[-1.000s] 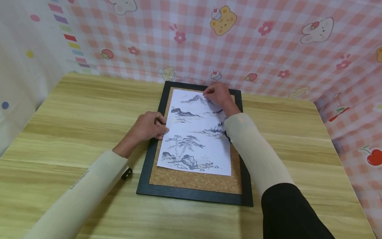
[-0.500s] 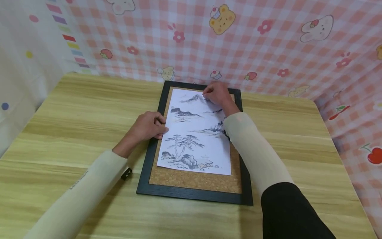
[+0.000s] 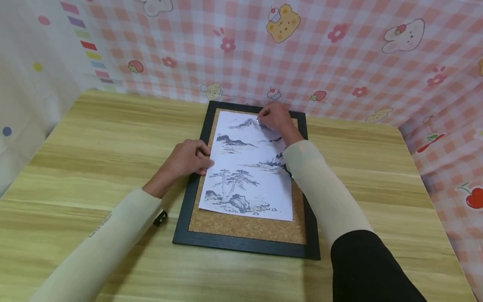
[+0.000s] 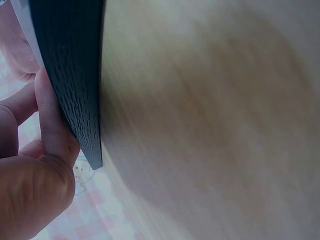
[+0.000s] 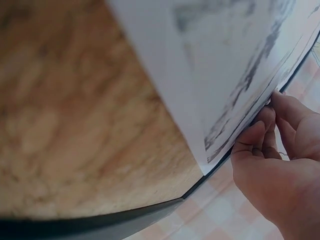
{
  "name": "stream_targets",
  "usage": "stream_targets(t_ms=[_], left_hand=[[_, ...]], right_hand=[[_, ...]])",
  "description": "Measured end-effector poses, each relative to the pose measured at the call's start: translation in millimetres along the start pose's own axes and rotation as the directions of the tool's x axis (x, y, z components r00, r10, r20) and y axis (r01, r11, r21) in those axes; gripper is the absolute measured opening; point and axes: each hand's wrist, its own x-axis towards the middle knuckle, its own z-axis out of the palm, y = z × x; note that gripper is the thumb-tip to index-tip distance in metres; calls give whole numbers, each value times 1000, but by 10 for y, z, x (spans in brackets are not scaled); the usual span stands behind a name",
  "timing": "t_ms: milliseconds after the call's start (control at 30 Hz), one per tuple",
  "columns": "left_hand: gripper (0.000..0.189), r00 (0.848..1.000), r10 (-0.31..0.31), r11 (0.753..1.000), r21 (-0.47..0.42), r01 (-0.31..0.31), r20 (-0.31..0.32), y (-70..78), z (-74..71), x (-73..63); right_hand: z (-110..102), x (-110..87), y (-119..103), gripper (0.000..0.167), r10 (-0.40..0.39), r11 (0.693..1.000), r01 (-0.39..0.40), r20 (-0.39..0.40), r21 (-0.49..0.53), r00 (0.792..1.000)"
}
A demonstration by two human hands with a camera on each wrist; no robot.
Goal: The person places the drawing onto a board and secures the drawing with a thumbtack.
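A white sheet of paper (image 3: 241, 167) with an ink landscape of mountains and trees lies on a cork board (image 3: 245, 226) in a black frame. My left hand (image 3: 188, 158) rests at the sheet's left edge, its thumb touching the paper and its fingers over the board's left border. Near the top of the sheet, my right hand (image 3: 277, 119) pinches a small shiny push pin (image 3: 258, 120) between thumb and fingers. Fingertips mostly hide the pin, so whether its point is in the cork cannot be seen. In the left wrist view the frame's dark edge (image 4: 75, 75) runs beside my fingers.
The board lies on a wood-grain table (image 3: 113, 126), its far edge close to a pink checked cloth (image 3: 241, 54) with cartoon prints. A white dotted cloth (image 3: 34, 92) hangs at the left. Pale sleeves (image 3: 328, 193) cover both forearms.
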Motion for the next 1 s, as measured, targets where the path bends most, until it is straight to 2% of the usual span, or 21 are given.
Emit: stream_targets(t_ms=[233,467,800,1000], left_hand=[[25,1000,-16,1000,14,16,-9,-4,-20,1],[25,1000,4,1000,6,-4,-12,12,-30,10],[26,1000,-13,1000,-3,13,-12,-13,-6,-20],[26,1000,-20,999,-38,21,10,2,-1,2]], right_hand=[[-7,10,-48,18,-20,1000,20,4,-1,1000],[-14,0,-61,17,-38,999,38,-36,2,999],[-7,-58,-28,17,-49,999,49,-23,14,999],[-68,-118,62,15,-40,996,43,-37,77,999]])
